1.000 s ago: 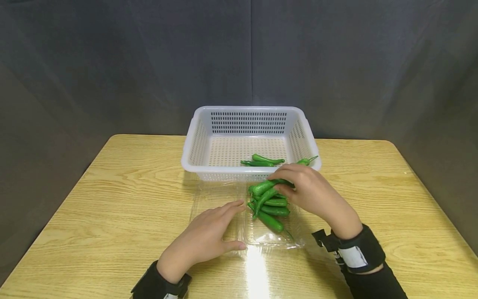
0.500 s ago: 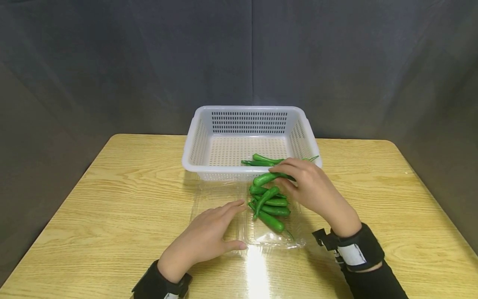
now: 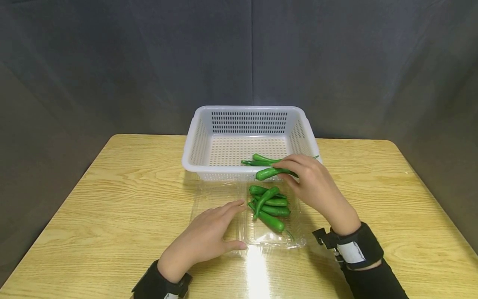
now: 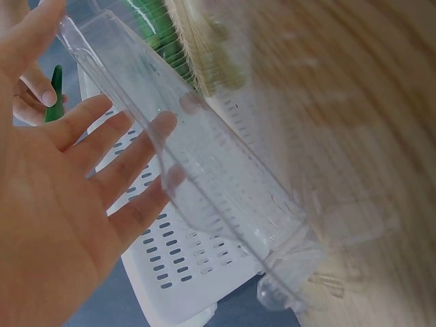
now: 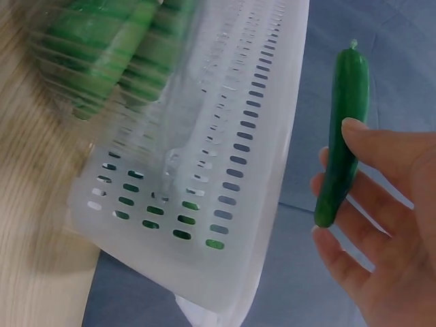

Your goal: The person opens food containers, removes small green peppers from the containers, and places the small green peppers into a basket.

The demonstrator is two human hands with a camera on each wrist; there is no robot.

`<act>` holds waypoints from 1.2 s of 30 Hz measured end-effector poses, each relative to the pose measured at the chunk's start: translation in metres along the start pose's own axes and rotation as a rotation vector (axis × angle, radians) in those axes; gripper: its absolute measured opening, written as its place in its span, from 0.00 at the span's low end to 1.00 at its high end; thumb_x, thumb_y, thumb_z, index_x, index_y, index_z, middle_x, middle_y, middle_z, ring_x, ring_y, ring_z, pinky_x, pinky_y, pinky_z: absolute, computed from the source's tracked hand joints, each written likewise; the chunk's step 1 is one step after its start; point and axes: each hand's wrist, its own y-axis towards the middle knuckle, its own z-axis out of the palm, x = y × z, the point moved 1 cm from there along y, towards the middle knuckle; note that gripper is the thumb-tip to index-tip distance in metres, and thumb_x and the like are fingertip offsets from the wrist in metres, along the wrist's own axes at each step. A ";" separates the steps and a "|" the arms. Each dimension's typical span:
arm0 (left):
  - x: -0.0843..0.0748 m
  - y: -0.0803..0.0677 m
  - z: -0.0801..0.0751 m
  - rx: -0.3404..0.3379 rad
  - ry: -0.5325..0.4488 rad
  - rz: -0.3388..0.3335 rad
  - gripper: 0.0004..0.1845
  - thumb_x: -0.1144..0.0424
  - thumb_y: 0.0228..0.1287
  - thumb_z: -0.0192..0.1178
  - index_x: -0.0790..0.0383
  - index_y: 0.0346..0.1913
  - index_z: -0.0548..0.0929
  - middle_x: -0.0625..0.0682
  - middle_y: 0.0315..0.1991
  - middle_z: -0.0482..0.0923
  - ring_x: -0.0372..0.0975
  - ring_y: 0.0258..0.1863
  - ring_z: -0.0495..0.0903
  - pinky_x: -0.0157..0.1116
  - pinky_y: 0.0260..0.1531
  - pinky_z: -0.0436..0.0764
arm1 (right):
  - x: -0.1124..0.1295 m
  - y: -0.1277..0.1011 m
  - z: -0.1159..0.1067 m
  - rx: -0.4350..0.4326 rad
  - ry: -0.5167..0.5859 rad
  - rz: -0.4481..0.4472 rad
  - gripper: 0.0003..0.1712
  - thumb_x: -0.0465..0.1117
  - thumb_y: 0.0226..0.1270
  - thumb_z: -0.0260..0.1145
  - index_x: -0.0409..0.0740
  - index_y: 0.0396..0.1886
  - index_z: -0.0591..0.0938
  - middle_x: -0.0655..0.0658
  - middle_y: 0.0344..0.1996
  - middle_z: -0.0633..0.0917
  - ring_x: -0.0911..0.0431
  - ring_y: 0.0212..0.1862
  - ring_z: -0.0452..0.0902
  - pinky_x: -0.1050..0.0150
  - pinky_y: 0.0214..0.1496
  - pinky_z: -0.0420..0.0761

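My right hand (image 3: 304, 176) pinches a green pepper (image 3: 269, 172) and holds it over the near rim of the white slotted basket (image 3: 198, 141). In the right wrist view that pepper (image 5: 343, 129) lies between thumb and fingers beside the basket wall (image 5: 231, 204). Several more green peppers (image 3: 269, 205) lie in the right half of a clear plastic clamshell tray (image 3: 276, 241). My left hand (image 3: 209, 234) rests flat with straight fingers on the tray's open lid (image 3: 214, 199); the left wrist view shows the left hand's fingers (image 4: 122, 146) against the clear plastic (image 4: 204, 184). Green peppers (image 3: 261, 160) lie in the basket.
The basket stands at the back centre of a light wooden table (image 3: 112, 199) with rounded corners. A dark grey cloth backdrop (image 3: 149, 62) hangs behind. Bare tabletop stretches to the left and right of the tray.
My right hand has lifted one pepper off the pile in the tray and carried it back toward the basket's near rim. The left hand has stayed on the lid.
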 end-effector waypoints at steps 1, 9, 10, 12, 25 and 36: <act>0.000 0.000 0.000 -0.001 0.001 0.002 0.46 0.38 0.58 0.66 0.53 0.75 0.63 0.48 0.75 0.59 0.45 0.70 0.65 0.52 0.66 0.68 | 0.000 0.000 0.000 -0.007 -0.001 0.004 0.18 0.26 0.51 0.77 0.39 0.43 0.88 0.44 0.39 0.87 0.49 0.43 0.83 0.53 0.48 0.83; 0.000 -0.001 0.000 -0.006 0.005 0.012 0.46 0.38 0.58 0.67 0.53 0.75 0.64 0.48 0.75 0.59 0.45 0.71 0.64 0.52 0.66 0.67 | -0.003 -0.001 0.003 -0.023 -0.020 0.032 0.17 0.26 0.52 0.76 0.39 0.43 0.88 0.43 0.40 0.86 0.48 0.44 0.83 0.52 0.49 0.82; 0.000 -0.001 0.000 -0.005 0.005 0.011 0.46 0.38 0.58 0.67 0.53 0.75 0.63 0.48 0.75 0.59 0.45 0.71 0.64 0.52 0.66 0.67 | -0.004 -0.001 0.003 -0.023 -0.023 0.034 0.17 0.26 0.52 0.76 0.39 0.43 0.88 0.43 0.40 0.86 0.48 0.44 0.83 0.52 0.49 0.82; 0.000 -0.001 0.000 -0.004 0.004 0.010 0.46 0.38 0.58 0.67 0.53 0.75 0.63 0.48 0.75 0.59 0.44 0.71 0.64 0.52 0.66 0.67 | -0.004 -0.002 0.004 -0.026 -0.030 0.040 0.17 0.27 0.52 0.77 0.39 0.43 0.88 0.43 0.40 0.86 0.48 0.44 0.83 0.52 0.49 0.82; -0.001 -0.001 -0.001 0.000 0.006 0.013 0.46 0.38 0.59 0.66 0.54 0.76 0.62 0.48 0.76 0.58 0.45 0.71 0.63 0.52 0.66 0.67 | -0.012 -0.004 0.005 -0.076 -0.068 0.111 0.17 0.28 0.53 0.77 0.40 0.45 0.88 0.43 0.41 0.86 0.47 0.43 0.83 0.50 0.46 0.82; -0.001 -0.001 -0.001 -0.003 0.012 0.010 0.46 0.38 0.58 0.66 0.53 0.75 0.63 0.48 0.76 0.59 0.45 0.71 0.64 0.52 0.66 0.67 | -0.018 -0.006 0.008 -0.111 -0.081 0.134 0.15 0.28 0.54 0.76 0.38 0.43 0.87 0.41 0.42 0.86 0.45 0.45 0.82 0.50 0.46 0.83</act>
